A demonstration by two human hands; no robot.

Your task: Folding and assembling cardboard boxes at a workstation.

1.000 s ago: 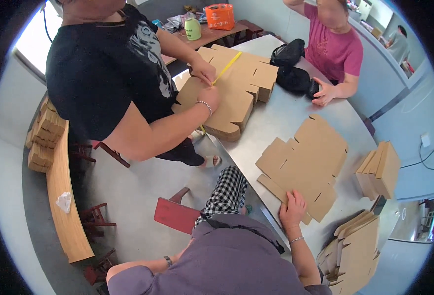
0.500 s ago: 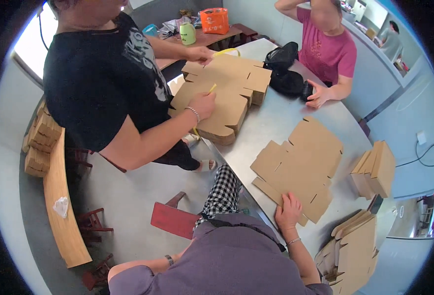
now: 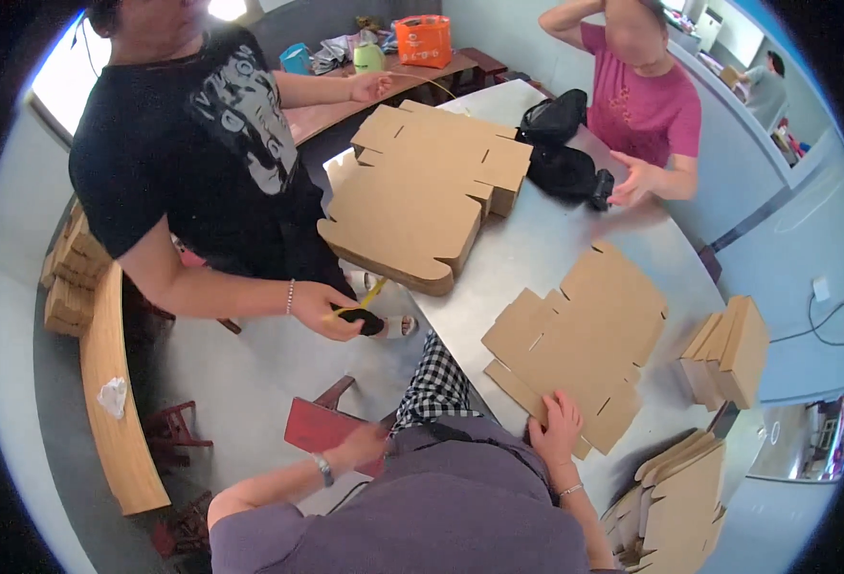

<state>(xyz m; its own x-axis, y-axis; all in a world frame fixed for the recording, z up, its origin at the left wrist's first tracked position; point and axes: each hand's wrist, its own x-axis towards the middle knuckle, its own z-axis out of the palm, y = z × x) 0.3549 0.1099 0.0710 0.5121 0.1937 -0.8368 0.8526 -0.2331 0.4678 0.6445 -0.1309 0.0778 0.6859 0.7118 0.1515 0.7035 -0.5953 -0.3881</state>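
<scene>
My right hand (image 3: 556, 426) lies with its fingers stretched over the near edge of a flat, unfolded cardboard box blank (image 3: 575, 335) on the metal table (image 3: 489, 277). My left hand (image 3: 363, 446) is off the table, near my waist and over a red stool (image 3: 317, 424); motion smears its fingers. Farther left on the table is a thick stack of box blanks (image 3: 422, 182). A person in a black shirt (image 3: 192, 124) stands beside that stack, one hand on a yellow strap (image 3: 374, 293) below its near corner and the other hand raised beyond it.
A person in a pink shirt (image 3: 642, 105) sits at the far side by black bags (image 3: 561, 163). Folded boxes (image 3: 728, 349) and more blanks (image 3: 680, 497) stand at right. A wooden bench (image 3: 116, 430) runs along the left; an orange bag (image 3: 424, 41) sits behind.
My left hand has come into view beside my waist. The person in black has moved both hands off the stack, the nearer one down and left. My right hand stays on the blank.
</scene>
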